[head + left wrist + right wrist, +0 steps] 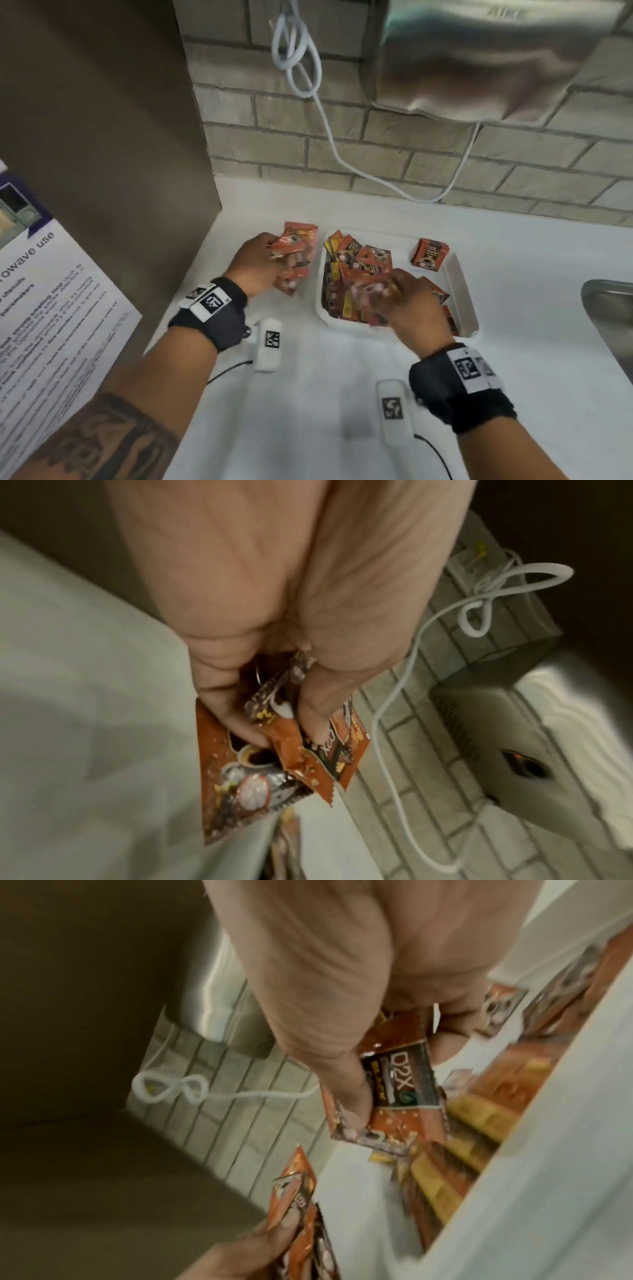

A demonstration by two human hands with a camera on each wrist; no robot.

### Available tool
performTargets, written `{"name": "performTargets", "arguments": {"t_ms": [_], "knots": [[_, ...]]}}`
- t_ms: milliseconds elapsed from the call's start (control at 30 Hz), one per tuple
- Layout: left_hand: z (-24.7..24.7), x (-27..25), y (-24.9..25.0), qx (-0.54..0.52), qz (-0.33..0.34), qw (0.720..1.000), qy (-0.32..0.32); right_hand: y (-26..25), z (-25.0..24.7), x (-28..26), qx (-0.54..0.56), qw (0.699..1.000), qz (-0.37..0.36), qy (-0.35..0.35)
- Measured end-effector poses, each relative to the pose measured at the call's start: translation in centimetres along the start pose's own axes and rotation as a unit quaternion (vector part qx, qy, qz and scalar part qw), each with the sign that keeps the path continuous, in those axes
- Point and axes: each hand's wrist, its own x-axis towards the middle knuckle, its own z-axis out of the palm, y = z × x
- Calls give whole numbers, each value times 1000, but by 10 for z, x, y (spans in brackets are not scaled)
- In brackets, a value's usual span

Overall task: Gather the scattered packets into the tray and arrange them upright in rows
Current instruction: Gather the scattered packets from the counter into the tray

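A white tray [462,274] sits on the white counter and holds a loose heap of orange coffee packets [356,257]. A few packets [430,255] stand upright in its far right corner. My left hand [263,260] is just left of the tray and grips a bunch of orange packets [296,251], seen close in the left wrist view [294,753]. My right hand [400,294] is over the tray's near half and pinches several packets [400,1093] between thumb and fingers; they are blurred in the head view.
A brick wall [445,154] with a hanging white cable [329,137] backs the counter. A steel hand dryer [479,58] hangs above. A steel sink edge [609,308] is at the right. A brown cabinet side with a printed notice [51,291] stands at the left.
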Motion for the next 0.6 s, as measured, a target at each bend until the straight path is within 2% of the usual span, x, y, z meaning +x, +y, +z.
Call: {"name": "performTargets", "arguments": {"t_ms": [100,233,300,400,500,600], "knots": [[40,-3,14,-76,-18,996,-52,24,-21,14,25,996,50,66],[79,-3,16,-146,-85,982,-83,45,-17,28,16,993,96,61],[89,-1,12,-101,-80,989,-72,50,-15,29,-33,994,95,42],[96,-1,7,37,-37,998,-27,61,-20,29,-85,993,76,39],[99,-2,8,155,17,988,20,72,-32,30,-107,987,85,90],[100,0,10,189,45,979,70,84,-48,32,-112,974,120,155]]}}
